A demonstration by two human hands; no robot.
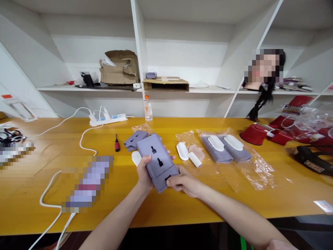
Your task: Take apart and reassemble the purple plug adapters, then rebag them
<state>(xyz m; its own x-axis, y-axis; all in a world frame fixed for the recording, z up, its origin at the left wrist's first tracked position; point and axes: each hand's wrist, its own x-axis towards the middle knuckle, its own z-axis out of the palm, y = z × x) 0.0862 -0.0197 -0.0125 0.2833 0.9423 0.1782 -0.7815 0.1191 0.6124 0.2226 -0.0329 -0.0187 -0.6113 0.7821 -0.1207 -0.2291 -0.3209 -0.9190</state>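
Observation:
A lavender rectangular case (158, 163) with black T-shaped marks on its face is held tilted above the table, between both hands. My left hand (145, 173) wraps its left side, thumb on top and fingertips showing past the right edge. Closed on the lower right corner is my right hand (183, 181), its thumb beside a black mark on the end section. Behind the case lies a smaller lavender piece (135, 139) with similar black marks. A white oval part (136, 158) sits partly hidden behind my left hand.
White oval parts (182, 151) lie on clear plastic. Further right, lavender bundles (218, 152) carry white ovals. A red-handled screwdriver (117, 144), power strip (108, 119) and bottle (148, 109) stand behind; a blurred cabled device (90, 182) lies left. Red holders (253, 133) crowd the right.

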